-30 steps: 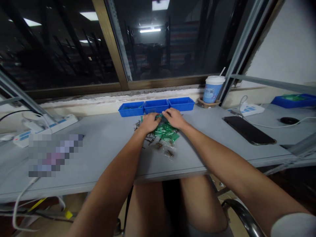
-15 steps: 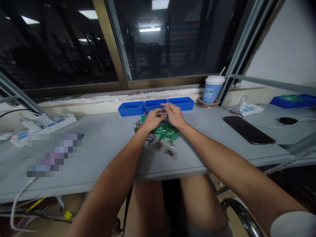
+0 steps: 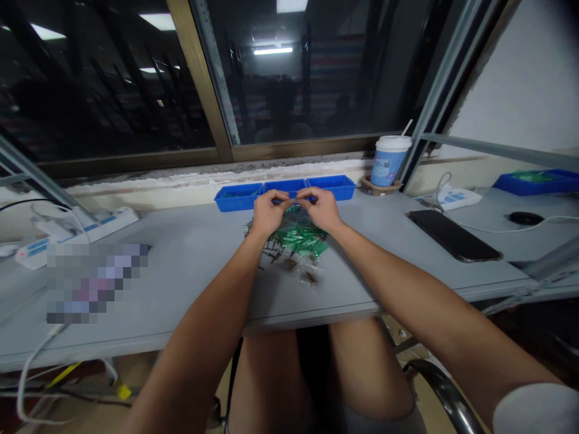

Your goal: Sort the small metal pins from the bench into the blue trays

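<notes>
My left hand (image 3: 270, 212) and my right hand (image 3: 320, 208) are closed in pinches, thumbs and fingertips nearly meeting above a pile. Whatever lies between the fingertips is too small to make out. Below them is a heap of green and clear small plastic bags (image 3: 300, 240). Loose dark metal screw-like pieces (image 3: 272, 250) are scattered along the heap's left side. At the near edge of the pile lies a clear bag with brownish metal pieces (image 3: 310, 278). Just behind my hands stand a left blue bin (image 3: 239, 205), a middle blue bin and a right blue bin (image 3: 337, 191).
A blue lidded cup (image 3: 389, 163) stands in a cardboard holder at the back right. A black phone (image 3: 453, 235) lies to the right, and a pixelated device (image 3: 97, 283) to the left. Power strips (image 3: 81, 235) and cables lie at both sides. Another blue tray (image 3: 534, 184) sits far right.
My left hand has shifted left and up, its fingers now extended forward in a pinch. My right hand has turned, its fingers now pointing left toward the left fingertips. The pile looks much the same.
</notes>
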